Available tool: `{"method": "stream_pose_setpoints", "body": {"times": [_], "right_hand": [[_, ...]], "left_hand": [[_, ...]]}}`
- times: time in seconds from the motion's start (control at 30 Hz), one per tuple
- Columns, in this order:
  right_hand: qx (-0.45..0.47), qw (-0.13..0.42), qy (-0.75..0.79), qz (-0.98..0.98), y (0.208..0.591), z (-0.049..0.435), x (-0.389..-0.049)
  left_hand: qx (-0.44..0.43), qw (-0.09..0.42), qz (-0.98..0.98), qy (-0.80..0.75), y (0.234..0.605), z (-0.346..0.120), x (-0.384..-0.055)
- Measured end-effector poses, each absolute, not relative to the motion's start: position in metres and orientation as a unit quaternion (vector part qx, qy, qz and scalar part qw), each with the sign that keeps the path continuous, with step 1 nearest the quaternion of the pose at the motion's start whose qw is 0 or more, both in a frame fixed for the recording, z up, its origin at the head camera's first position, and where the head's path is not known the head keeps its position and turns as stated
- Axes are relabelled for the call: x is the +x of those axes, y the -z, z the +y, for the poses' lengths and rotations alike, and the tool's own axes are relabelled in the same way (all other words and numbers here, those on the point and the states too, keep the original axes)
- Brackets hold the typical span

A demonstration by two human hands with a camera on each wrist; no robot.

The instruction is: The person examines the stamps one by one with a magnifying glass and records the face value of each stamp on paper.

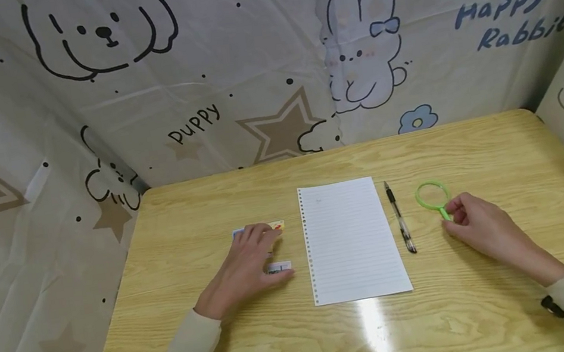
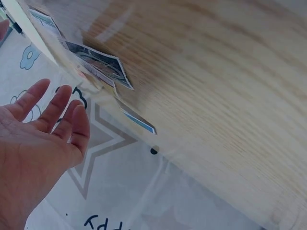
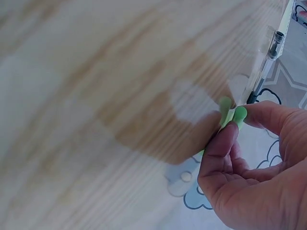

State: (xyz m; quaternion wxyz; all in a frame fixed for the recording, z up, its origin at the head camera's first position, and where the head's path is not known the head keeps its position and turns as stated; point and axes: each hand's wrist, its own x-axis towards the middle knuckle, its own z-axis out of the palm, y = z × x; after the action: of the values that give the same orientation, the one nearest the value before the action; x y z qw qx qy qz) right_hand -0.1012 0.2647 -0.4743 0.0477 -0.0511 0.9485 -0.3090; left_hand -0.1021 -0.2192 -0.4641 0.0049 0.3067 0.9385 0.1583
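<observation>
With thumb and fingers my right hand [image 1: 489,225] pinches the handle of a bright green magnifying glass [image 1: 444,212], whose round lens frame points away toward the back. The green handle end [image 3: 241,114] pokes out between thumb and index finger in the right wrist view. My left hand [image 1: 248,265] hovers over several stamps [image 1: 280,267] at the left, fingers spread and slightly bent, partly covering them. In the left wrist view its fingers hold nothing, and a dark stamp [image 2: 103,64] with a perforated edge lies on the table beside other small ones.
Between the hands lies a lined loose-leaf sheet [image 1: 351,244] with punched holes along its left edge. A black-capped clear pen [image 1: 399,219] rests right of it. Patterned cloth [image 1: 224,76] walls in the back and sides of the wooden table [image 1: 284,344].
</observation>
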Motion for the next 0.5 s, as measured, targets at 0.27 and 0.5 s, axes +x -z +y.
{"method": "stream_pose_setpoints", "body": {"times": [0.27,0.5], "right_hand": [[-0.056,0.061,0.303,0.950,0.475,0.268,-0.101],[-0.051,0.074,0.292,0.952,0.474,0.269,-0.103]], "left_hand": [[0.289,0.007,0.943,-0.166,0.466,-0.227,-0.097],[0.275,0.006,0.946,-0.174,0.467,-0.238,-0.093]]}}
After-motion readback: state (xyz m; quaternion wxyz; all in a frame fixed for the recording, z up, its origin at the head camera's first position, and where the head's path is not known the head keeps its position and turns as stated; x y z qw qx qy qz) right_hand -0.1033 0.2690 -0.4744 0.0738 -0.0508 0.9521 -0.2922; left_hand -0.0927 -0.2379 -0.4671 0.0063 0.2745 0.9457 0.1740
